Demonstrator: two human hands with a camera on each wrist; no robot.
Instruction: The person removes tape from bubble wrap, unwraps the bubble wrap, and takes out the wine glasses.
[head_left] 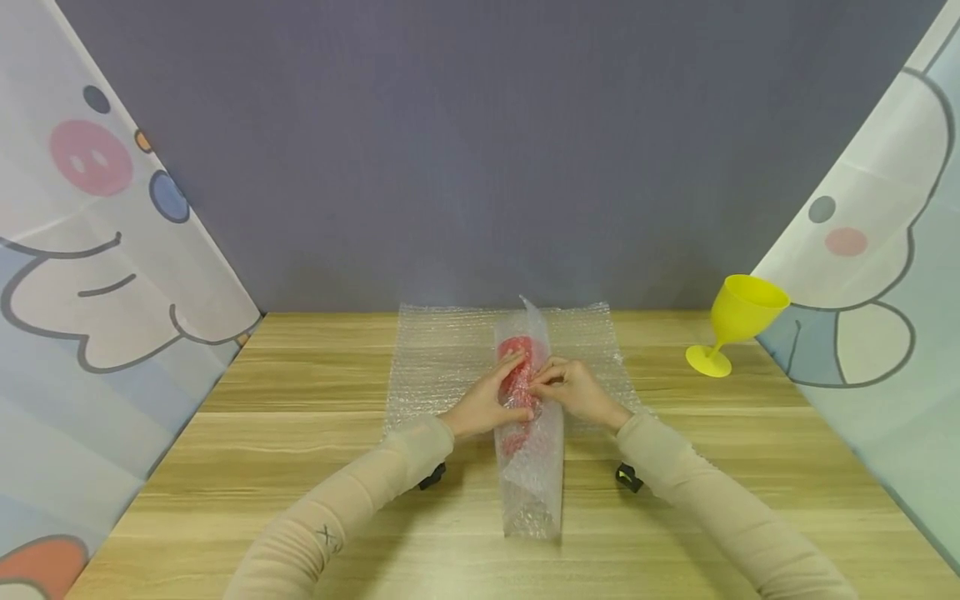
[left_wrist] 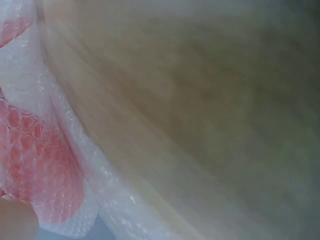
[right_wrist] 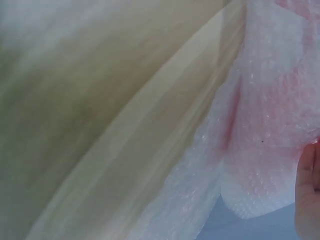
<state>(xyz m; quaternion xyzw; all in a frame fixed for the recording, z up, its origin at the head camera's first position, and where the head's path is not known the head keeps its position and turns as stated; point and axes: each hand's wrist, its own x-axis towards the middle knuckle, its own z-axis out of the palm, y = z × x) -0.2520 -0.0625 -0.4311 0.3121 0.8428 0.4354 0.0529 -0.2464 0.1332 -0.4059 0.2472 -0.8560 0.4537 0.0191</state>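
Observation:
A red object, rounded at its far end, lies lengthwise inside a folded strip of clear bubble wrap. Its red shows through the bubbles in the left wrist view, and its exact kind is blurred by the wrap. From the left side my left hand rests on the bundle, thumb and fairly straight fingers spread over it. My right hand pinches the wrap's upper layer at the bundle's right side with thumb and fingertips. Pink-tinted wrap fills the right part of the right wrist view.
A wider flat sheet of bubble wrap spreads on the wooden table behind the hands. Toward the back right stands a yellow goblet. A dark grey panel closes the back, and cartoon-print cloths hang at both sides.

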